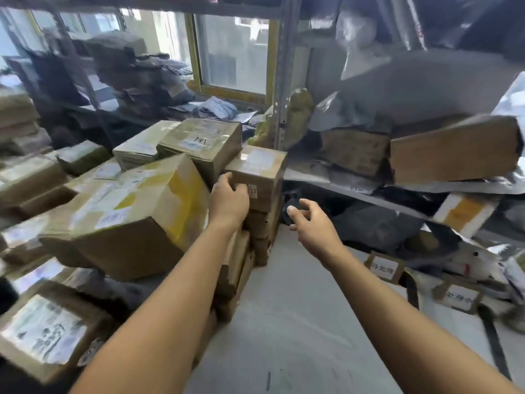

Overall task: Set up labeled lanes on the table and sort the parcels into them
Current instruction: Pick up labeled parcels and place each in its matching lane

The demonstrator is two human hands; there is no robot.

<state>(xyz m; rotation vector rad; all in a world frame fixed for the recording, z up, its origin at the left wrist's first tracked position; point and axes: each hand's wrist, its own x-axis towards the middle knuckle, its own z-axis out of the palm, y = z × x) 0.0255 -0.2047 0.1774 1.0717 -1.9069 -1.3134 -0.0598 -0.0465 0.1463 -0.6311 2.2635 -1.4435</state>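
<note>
Small brown parcel (257, 169) atop stack, white label up; two cardboard lane labels (385, 267) upright on table (298, 322).

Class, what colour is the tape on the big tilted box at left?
Yellow tape on the brown tilted box, seen in the head view.

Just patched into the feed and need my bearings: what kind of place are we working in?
Most likely a parcel depot or courier sorting room. Taped cardboard parcels with shipping labels are piled on the left, metal shelving on the right holds more boxes and grey mailer bags, and small handwritten cardboard lane signs stand on the white table.
</note>
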